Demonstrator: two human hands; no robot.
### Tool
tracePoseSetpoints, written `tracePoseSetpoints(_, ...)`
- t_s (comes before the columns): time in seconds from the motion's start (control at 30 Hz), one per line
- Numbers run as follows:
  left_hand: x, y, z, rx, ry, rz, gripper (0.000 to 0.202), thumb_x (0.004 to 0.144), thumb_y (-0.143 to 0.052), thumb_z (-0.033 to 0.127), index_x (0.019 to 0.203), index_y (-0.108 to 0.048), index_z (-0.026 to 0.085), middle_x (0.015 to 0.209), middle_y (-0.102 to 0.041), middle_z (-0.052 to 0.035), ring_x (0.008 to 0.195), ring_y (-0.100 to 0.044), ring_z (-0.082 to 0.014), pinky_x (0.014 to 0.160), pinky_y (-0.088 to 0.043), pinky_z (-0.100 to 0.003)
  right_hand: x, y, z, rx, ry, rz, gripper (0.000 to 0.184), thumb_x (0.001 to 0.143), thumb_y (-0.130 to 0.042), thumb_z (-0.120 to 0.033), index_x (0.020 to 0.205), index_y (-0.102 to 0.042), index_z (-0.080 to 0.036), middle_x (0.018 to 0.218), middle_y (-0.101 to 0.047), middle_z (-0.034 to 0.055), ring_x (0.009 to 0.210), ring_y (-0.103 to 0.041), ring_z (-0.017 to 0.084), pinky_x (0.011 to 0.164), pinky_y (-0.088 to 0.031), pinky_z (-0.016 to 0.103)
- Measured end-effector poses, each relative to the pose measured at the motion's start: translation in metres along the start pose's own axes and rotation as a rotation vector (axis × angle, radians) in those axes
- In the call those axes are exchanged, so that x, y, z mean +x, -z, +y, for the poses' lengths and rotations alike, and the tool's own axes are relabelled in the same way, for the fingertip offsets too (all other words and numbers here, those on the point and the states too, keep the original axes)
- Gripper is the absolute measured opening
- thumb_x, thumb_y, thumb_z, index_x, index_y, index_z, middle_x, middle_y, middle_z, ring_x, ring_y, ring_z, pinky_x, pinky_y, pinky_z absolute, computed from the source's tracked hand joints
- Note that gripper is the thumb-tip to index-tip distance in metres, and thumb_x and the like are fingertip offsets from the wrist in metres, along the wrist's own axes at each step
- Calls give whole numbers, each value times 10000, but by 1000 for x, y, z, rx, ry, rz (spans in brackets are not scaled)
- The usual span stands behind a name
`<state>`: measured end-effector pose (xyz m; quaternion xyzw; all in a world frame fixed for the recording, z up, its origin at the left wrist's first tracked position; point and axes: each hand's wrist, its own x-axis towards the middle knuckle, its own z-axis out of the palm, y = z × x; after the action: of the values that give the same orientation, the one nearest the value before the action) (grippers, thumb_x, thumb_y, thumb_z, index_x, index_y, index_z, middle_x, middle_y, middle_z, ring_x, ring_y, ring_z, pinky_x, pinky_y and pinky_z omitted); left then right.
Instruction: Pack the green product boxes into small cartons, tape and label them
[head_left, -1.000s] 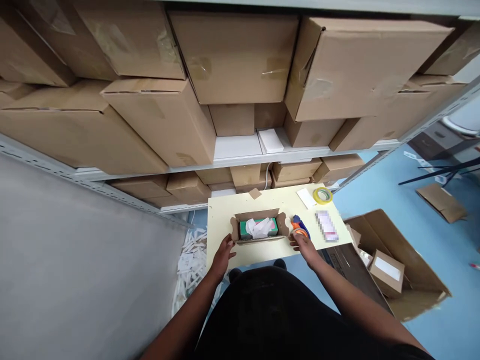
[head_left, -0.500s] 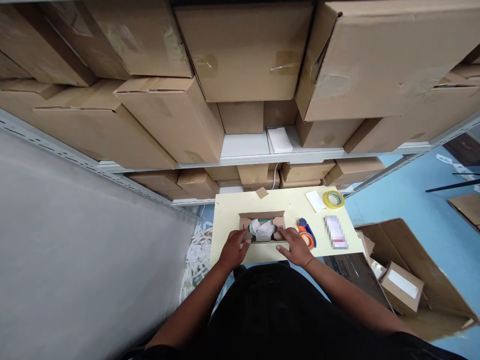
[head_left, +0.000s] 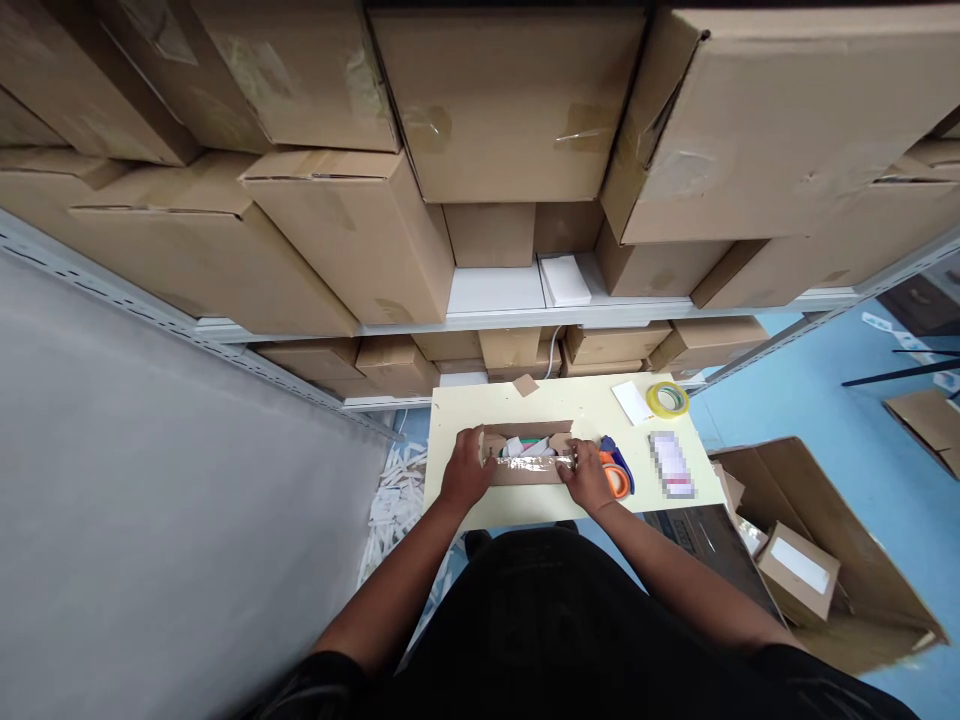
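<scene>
The small carton [head_left: 529,474] lies on the table [head_left: 456,408] between the left hand [head_left: 466,470] and right hand [head_left: 589,477], equally near, long axis side to side, fingers grasping its 2 ends.

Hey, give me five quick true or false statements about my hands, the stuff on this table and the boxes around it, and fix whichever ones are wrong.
1. The left hand is at the left end of the small carton. True.
2. The orange-and-blue tape dispenser lies left of the small carton. False: the tape dispenser is to its right, near the right hand.
3. The yellow tape roll lies near the far right corner of the table. True.
4. The small carton is fully closed. False: its top is open, with white paper showing inside.
5. A large open box right of the table holds a smaller box. True.
</scene>
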<state>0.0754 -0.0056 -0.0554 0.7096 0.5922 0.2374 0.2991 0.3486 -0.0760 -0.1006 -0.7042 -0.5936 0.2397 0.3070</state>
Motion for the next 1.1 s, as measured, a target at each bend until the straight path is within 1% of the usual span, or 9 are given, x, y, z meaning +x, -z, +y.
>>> tracePoseSetpoints(0.1,14,6,3,-59,-57,-12,741,821,-642,193,1532,-435,196,1544,-459,-133,1436,-434,-302,1213,-364,-435,-3,-1,2,6,-5,13,470,887,-599,-308,1339,-507,-214,1241,-534,146,1160,-552,313,1063,-480,513)
tracePoseSetpoints(0.17,16,8,3,-105,-58,-87,686,824,-638,191,1495,-500,210,1506,-522,-110,1414,-464,-286,1229,-345,-424,-5,-3,2,8,-15,33,472,884,-601,-304,1337,-498,-224,1247,-527,142,1151,-554,311,1052,-487,514)
tracePoseSetpoints(0.43,-15,-7,-6,23,-216,-124,167,938,-620,330,1019,-740,246,1169,-695,-123,1290,-531,-319,1199,-326,-503,-9,-3,1,74,-79,38,339,850,-630,-366,1135,-535,-206,1128,-579,125,1034,-583,292,946,-518,463)
tracePoseSetpoints(0.6,-4,-23,3,278,-223,-210,241,991,-530,337,924,-703,184,1050,-654,-181,1169,-547,-345,1079,-399,-516,-22,35,43,95,-160,-45,352,810,-615,-302,1152,-562,-235,1126,-645,90,1056,-627,277,969,-508,418)
tracePoseSetpoints(0.7,-2,-34,5,245,-210,-237,217,998,-485,244,991,-691,177,1096,-631,-167,1101,-575,-311,1021,-448,-456,-24,57,79,-143,-386,35,367,769,-686,-332,1108,-623,-207,1160,-646,163,1159,-612,352,972,-499,450)
tracePoseSetpoints(0.8,-7,-42,8,248,-183,-249,269,972,-453,139,1093,-686,199,1169,-618,-136,1049,-598,-272,980,-477,-404,-17,61,107,-212,-661,-69,348,730,-754,-364,1018,-666,-189,1061,-689,186,1108,-663,365,886,-528,424)
tracePoseSetpoints(0.87,-10,-44,13,276,-158,-231,320,952,-441,99,1124,-687,213,1200,-614,-122,1054,-602,-260,965,-488,-382,-9,56,118,-190,-745,-138,307,733,-749,-352,979,-677,-185,941,-720,157,1002,-709,339,825,-541,406)
tracePoseSetpoints(0.97,-10,-43,21,214,-135,-169,279,928,-499,120,1095,-699,219,1187,-620,-105,1085,-601,-260,970,-493,-376,0,49,123,-187,-747,-147,241,757,-711,-331,942,-693,-177,844,-732,137,932,-726,330,809,-544,416)
tracePoseSetpoints(1.1,-6,-40,30,-32,-5,-75,130,906,-583,203,922,-712,203,1081,-652,-87,1051,-624,-243,961,-502,-362,2,55,113,-159,-632,-127,267,858,-595,-333,1037,-717,-178,935,-752,146,993,-710,334,884,-534,442)
